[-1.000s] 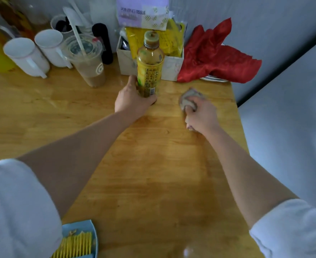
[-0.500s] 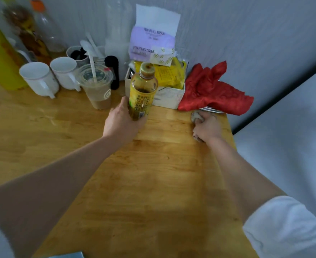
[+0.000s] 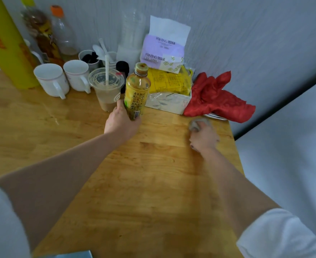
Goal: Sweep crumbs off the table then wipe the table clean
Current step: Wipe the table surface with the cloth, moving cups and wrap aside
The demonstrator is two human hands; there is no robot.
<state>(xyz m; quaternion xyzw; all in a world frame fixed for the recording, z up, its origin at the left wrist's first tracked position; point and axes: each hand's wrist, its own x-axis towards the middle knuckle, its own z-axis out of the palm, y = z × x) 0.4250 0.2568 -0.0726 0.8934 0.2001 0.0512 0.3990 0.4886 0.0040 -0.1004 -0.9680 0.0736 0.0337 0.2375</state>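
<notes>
Rag (image 3: 198,123) bunched under right hand (image 3: 203,138) on table (image 3: 153,183), no clear long axis.

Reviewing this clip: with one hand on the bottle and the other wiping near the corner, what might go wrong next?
1. The left hand holds the yellow-labelled drink bottle low and tilted, right beside the lidded plastic cup with a straw; a nudge may tip the cup.
2. The right hand wipes with a grey crumpled cloth near the wooden table edge and the red fabric; it may snag that or push crumbs off.
</notes>
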